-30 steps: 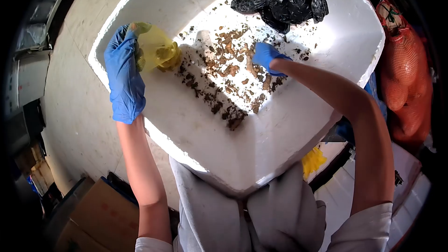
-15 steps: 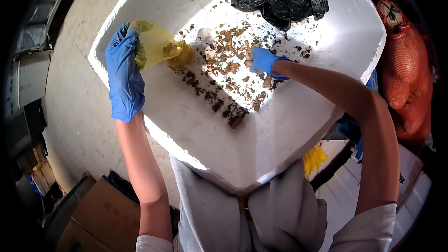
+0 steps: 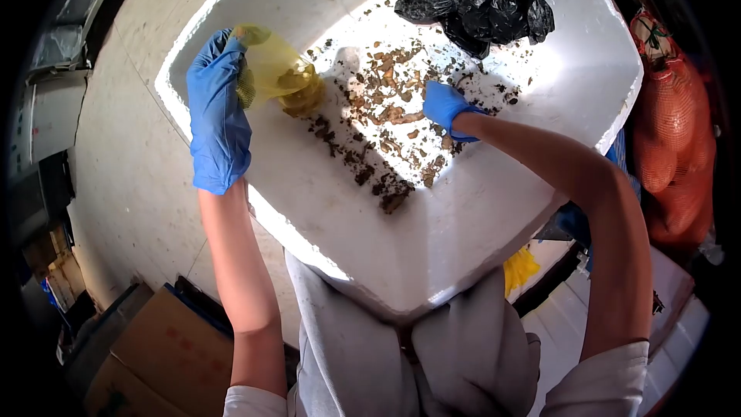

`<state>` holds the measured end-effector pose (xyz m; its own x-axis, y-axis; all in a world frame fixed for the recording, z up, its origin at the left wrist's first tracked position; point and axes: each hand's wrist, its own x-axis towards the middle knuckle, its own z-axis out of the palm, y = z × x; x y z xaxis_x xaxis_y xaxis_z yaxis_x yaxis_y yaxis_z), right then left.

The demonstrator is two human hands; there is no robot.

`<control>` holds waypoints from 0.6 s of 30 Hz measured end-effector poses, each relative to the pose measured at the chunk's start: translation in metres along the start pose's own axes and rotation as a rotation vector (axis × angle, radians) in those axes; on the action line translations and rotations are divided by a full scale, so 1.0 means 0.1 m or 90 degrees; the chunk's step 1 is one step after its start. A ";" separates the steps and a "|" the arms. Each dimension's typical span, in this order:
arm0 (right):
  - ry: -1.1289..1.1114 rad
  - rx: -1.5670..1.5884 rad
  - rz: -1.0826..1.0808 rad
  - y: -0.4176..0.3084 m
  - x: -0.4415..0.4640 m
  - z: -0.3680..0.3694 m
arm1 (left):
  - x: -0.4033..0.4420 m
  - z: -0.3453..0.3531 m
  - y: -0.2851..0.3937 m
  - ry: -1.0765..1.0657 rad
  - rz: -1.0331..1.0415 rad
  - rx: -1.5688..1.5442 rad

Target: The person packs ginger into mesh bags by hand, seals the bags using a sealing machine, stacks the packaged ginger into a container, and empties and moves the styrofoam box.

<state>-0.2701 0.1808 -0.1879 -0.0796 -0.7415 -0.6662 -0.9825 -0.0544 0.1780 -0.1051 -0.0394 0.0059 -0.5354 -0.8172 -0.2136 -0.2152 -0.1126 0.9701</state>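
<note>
My left hand (image 3: 219,116), in a blue glove, is closed on the top of a yellow mesh bag (image 3: 272,62) at the left wall of a white foam box (image 3: 340,228). Brownish lumps show in the bag's lower end, which hangs inside the box. My right hand (image 3: 449,111), also gloved in blue, reaches down among brown, root-like pieces (image 3: 384,94) scattered over the box floor. Its fingers look drawn together and point down; whatever they hold is hidden. Darker crumbs (image 3: 386,185) lie along the floor's near edges.
A crumpled black plastic bag (image 3: 478,0) lies in the far part of the box. Filled red net sacks (image 3: 670,139) stand at the right. On the left floor is a cardboard box (image 3: 174,347). Something yellow (image 3: 521,269) shows below the foam box.
The whole view has shifted slightly. My right hand has moved a little over the pieces, with its fingertips now hidden. The left hand still holds the mesh bag.
</note>
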 end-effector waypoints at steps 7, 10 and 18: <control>0.146 0.405 0.034 -0.21 -0.20 -0.35 | 0.04 0.00 -0.05 -0.022 0.025 -0.069; 0.119 0.382 0.031 -0.27 -0.11 -0.29 | -0.03 0.05 0.03 0.000 0.020 -0.063; 0.147 0.531 -0.067 -0.01 -0.42 -0.51 | -0.06 0.04 0.03 -0.016 0.008 -0.045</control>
<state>-0.2574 0.1777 -0.1235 -0.0337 -0.8825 -0.4691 -0.7929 0.3093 -0.5250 -0.1060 -0.0329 0.0095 -0.5577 -0.8046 -0.2038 -0.1503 -0.1436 0.9782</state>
